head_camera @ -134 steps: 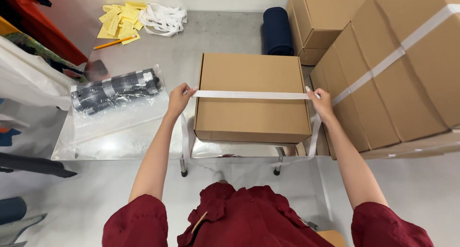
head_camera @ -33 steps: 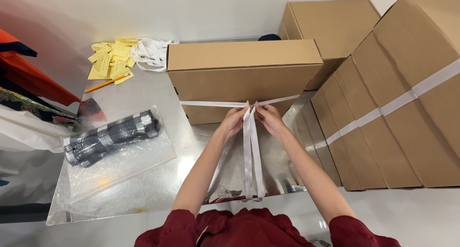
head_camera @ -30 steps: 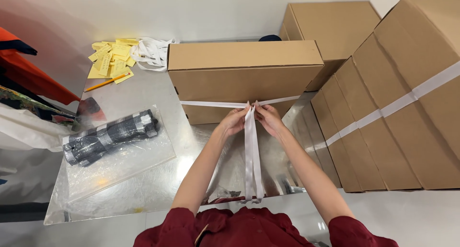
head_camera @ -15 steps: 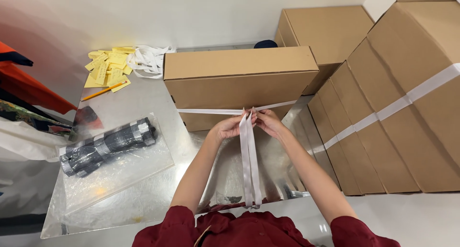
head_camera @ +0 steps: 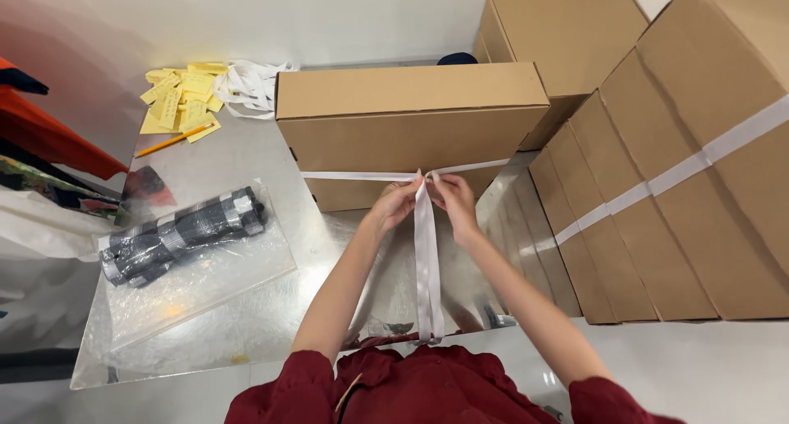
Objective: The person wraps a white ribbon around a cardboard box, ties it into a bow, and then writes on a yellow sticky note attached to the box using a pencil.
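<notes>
A flat brown cardboard box (head_camera: 411, 124) stands tilted up on a shiny metal table (head_camera: 222, 157), its underside facing me. A white ribbon (head_camera: 426, 260) runs around the box, and its two loose ends hang down toward my chest. My left hand (head_camera: 396, 205) and my right hand (head_camera: 453, 199) meet at the box's lower middle. Each pinches the ribbon where the ends cross.
A clear plastic bag holding a rolled dark plaid cloth (head_camera: 181, 237) lies at the left. Yellow paper tags (head_camera: 181, 99), a pencil (head_camera: 174, 140) and a heap of white ribbon (head_camera: 251, 83) sit at the back. Several ribbon-bound cardboard boxes (head_camera: 682, 169) stand stacked at the right.
Earlier the box lay flat with the ribbon stretched across its top between my spread hands. It now stands on edge, and my hands have come together on the crossed ribbon ends.
</notes>
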